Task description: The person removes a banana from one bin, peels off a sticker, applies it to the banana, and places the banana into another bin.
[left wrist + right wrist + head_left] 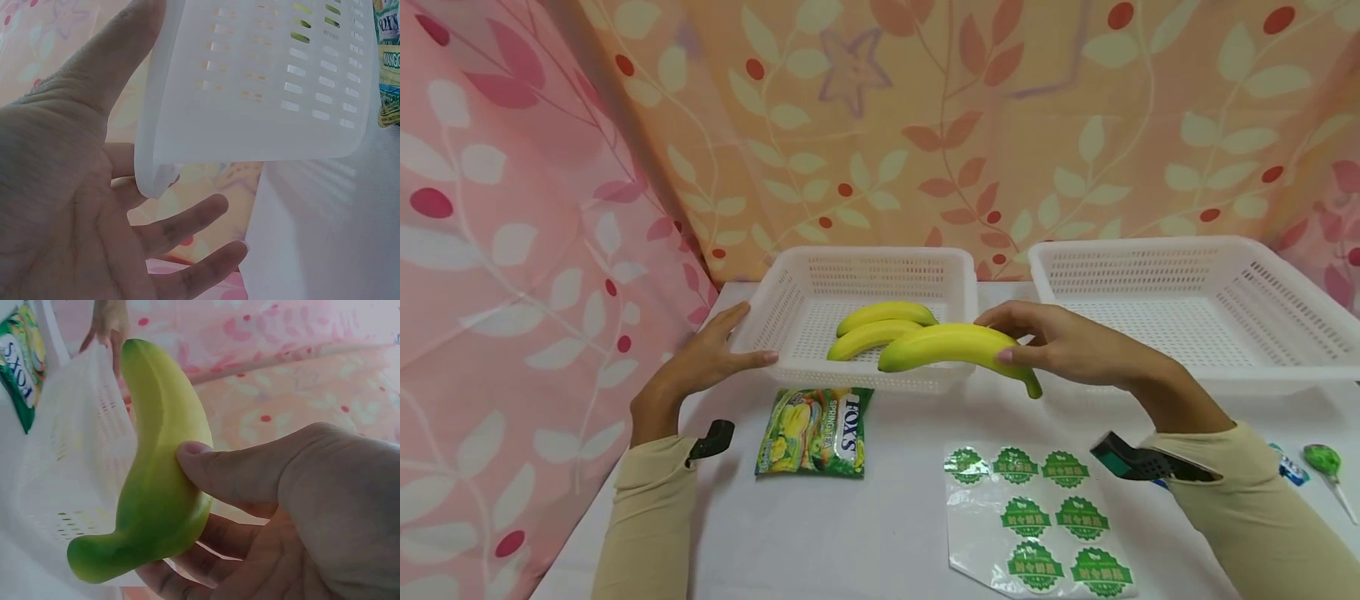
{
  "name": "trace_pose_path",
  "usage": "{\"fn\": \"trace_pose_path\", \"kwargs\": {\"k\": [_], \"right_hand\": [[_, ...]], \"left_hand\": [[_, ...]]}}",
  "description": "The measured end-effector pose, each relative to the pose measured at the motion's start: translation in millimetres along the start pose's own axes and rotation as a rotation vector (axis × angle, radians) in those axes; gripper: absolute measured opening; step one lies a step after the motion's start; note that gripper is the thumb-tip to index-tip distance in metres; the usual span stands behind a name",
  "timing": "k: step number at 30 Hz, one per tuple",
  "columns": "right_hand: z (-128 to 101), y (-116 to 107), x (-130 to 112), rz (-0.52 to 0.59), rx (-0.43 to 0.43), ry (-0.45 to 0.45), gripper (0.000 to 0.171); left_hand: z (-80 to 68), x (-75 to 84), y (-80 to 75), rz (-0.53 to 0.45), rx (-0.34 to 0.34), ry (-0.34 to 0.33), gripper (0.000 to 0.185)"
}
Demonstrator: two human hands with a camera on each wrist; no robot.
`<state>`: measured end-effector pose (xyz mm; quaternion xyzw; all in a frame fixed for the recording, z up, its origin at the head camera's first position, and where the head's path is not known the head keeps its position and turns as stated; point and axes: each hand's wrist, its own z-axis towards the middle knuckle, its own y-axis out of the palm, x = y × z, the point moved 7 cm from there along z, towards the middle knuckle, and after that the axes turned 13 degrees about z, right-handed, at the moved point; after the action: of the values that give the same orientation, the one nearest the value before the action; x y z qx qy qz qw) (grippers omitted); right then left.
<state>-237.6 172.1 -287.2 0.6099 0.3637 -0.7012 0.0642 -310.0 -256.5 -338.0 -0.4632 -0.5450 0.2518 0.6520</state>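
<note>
My right hand pinches a yellow banana between thumb and fingers, near its stem end. The banana is held over the front right part of a white plastic basket, its stem pointing down to the right. Inside that basket two more bananas lie side by side. At the basket's left side, my left hand holds the rim, thumb on one side and fingers on the other. In the left wrist view, the ring and little fingers stretch out past the rim.
A second white basket stands to the right. In front of the left basket lies a green FOX'S candy bag. A sheet of green round stickers is nearer me. A green lollipop and a small blue wrapper lie far right.
</note>
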Motion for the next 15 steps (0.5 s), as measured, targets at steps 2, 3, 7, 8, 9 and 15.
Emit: {"fn": "trace_pose_path", "kwargs": {"k": [2, 3, 7, 8, 9, 15], "right_hand": [[-11.7, 4.7, 5.0, 0.008, -0.017, 0.001, 0.036], [-17.0, 7.4, 7.7, 0.022, -0.030, 0.005, 0.037], [-33.4, 20.5, 19.7, 0.070, -0.083, 0.041, 0.038], [-36.0, 23.8, 23.3, 0.082, -0.093, 0.056, 0.039], [-38.2, 26.8, 27.3, 0.081, -0.099, 0.073, 0.040], [-41.2, 37.3, 53.1, 0.015, -0.082, 0.143, 0.038]], "left_hand": [[-0.1, -1.3, 0.0, 0.002, -0.004, -0.008, 0.105], [-0.2, -1.5, -0.1, 0.001, -0.004, -0.008, 0.105], [-0.8, -0.9, 0.1, 0.002, -0.007, -0.002, 0.105], [-1.0, -0.7, 0.1, 0.002, -0.008, -0.001, 0.105], [-1.2, -0.6, 0.1, 0.004, -0.009, -0.003, 0.105], [-1.1, 0.4, -0.7, 0.018, -0.010, -0.007, 0.104]]}}
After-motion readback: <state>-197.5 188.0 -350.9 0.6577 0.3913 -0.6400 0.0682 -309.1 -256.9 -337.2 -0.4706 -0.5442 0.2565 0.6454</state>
